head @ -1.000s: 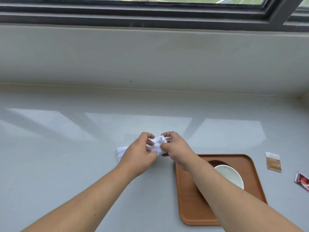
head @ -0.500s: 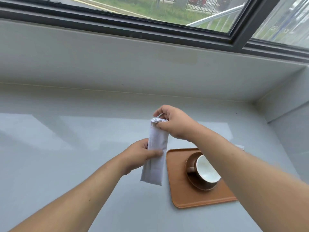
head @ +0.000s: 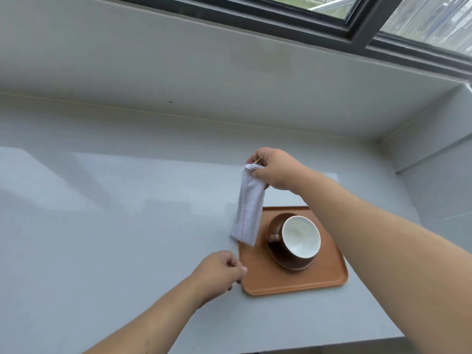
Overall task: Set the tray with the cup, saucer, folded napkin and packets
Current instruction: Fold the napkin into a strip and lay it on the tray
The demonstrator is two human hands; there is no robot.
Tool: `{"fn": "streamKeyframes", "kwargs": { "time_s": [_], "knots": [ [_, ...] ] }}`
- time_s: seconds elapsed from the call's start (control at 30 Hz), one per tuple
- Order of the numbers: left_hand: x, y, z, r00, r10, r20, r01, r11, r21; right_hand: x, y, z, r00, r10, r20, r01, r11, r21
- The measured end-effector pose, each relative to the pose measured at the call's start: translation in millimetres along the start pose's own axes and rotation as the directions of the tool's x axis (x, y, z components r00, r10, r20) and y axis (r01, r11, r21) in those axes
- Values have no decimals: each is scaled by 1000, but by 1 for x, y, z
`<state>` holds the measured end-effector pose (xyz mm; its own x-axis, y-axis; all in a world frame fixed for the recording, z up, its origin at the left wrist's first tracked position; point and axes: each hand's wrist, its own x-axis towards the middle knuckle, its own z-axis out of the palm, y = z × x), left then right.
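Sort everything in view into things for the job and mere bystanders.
For the job: orange-brown rectangular tray; brown cup with white inside; brown round saucer under it; white folded napkin, in the grip of the right hand; left hand, holding nothing. No packets in view.
Bystanders: grey glossy countertop; dark-framed window.

Soft window daylight, wide-angle edge distortion

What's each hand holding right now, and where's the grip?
Right hand pinches the folded napkin by its top end; it hangs down. Left hand, loosely curled beside the tray, holds nothing.
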<state>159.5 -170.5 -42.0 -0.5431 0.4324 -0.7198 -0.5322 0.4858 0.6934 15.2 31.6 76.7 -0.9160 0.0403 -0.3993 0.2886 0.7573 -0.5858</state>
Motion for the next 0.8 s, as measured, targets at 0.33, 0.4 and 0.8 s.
{"fn": "streamKeyframes", "kwargs": {
  "time_s": [0.33,0.4,0.8],
  "knots": [
    [5,120,-13,883,344,-319,-365,931,-7,-27,10,-30,882,-262,391,201,961,190],
    [8,148,-9,902,337,-268,-370,926,-79,-24,14,-43,883,-292,367,231,952,202],
    [-3,61,65,964,-76,-254,22,978,-209,23,70,-21,939,-243,243,214,967,139]
  ]
}}
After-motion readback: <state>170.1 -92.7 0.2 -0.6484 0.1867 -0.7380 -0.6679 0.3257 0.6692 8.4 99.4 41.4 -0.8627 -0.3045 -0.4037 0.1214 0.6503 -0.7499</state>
